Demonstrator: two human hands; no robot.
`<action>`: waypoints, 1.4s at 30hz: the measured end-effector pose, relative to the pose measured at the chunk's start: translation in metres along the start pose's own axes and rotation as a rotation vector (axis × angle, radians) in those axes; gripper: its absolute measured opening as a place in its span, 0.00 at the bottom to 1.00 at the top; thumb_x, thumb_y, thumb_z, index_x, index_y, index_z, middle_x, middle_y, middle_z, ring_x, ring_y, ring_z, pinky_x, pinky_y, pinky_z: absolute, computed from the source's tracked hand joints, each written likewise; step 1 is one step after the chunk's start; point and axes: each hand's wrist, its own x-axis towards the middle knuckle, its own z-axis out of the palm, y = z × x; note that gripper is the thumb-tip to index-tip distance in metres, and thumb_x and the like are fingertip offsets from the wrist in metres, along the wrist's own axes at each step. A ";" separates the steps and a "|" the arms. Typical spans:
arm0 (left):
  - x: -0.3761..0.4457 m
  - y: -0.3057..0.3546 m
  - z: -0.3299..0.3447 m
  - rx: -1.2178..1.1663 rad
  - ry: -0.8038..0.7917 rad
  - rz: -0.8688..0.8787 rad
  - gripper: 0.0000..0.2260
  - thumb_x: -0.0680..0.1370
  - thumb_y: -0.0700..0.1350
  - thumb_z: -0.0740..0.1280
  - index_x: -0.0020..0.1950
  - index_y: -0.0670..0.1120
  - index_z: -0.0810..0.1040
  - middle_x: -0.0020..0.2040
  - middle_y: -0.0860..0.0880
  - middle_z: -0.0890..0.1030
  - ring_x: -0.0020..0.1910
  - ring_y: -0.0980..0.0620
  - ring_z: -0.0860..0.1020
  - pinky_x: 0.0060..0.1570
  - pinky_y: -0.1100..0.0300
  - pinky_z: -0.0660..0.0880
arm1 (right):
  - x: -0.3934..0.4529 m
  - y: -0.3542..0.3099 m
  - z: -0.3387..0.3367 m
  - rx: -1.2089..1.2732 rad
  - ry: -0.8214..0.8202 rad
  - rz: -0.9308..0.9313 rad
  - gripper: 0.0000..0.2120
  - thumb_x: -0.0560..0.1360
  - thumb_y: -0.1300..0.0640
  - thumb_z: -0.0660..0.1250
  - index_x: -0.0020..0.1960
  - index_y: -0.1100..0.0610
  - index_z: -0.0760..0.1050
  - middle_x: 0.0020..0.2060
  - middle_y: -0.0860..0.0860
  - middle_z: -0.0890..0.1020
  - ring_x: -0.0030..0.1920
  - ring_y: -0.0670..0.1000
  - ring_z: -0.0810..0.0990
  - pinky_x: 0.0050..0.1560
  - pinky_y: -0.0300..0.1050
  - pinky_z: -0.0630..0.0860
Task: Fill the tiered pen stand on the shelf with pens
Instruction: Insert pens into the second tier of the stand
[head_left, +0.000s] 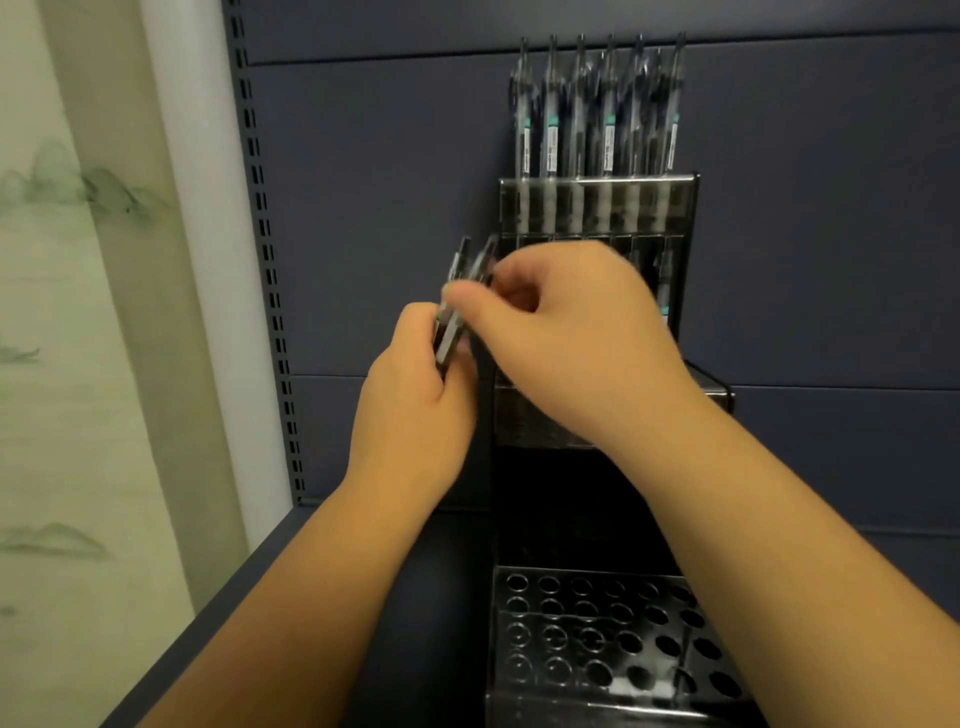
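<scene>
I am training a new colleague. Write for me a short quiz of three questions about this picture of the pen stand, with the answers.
1. True or false: the top tier of the pen stand already holds a row of pens.
2. Which hand grips the bundle of pens from below? A) left hand B) right hand
3. Fill in: the round holes in the bottom tier that can be seen are all ____.

Key
1. True.
2. A: the left hand grips it; the right hand pinches a pen near the bundle's upper part.
3. Empty.
</scene>
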 end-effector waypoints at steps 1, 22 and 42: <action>0.000 -0.002 0.001 0.005 -0.002 -0.015 0.05 0.83 0.46 0.61 0.48 0.53 0.70 0.32 0.51 0.74 0.28 0.55 0.71 0.25 0.61 0.67 | 0.001 0.001 -0.006 0.055 0.053 0.007 0.20 0.78 0.41 0.67 0.34 0.54 0.78 0.24 0.47 0.76 0.28 0.46 0.74 0.34 0.46 0.74; 0.002 -0.033 0.017 -0.002 -0.054 -0.343 0.11 0.84 0.49 0.58 0.49 0.42 0.71 0.36 0.46 0.70 0.34 0.50 0.68 0.34 0.53 0.67 | 0.019 0.049 -0.060 0.034 0.091 0.108 0.15 0.84 0.49 0.59 0.50 0.59 0.78 0.41 0.58 0.84 0.41 0.58 0.84 0.47 0.61 0.82; 0.003 -0.036 0.017 -0.019 -0.082 -0.341 0.08 0.83 0.47 0.60 0.47 0.45 0.72 0.36 0.47 0.71 0.33 0.51 0.68 0.33 0.55 0.67 | 0.020 0.049 -0.050 -0.164 -0.234 0.172 0.14 0.81 0.46 0.65 0.48 0.55 0.80 0.40 0.52 0.86 0.42 0.53 0.85 0.47 0.54 0.82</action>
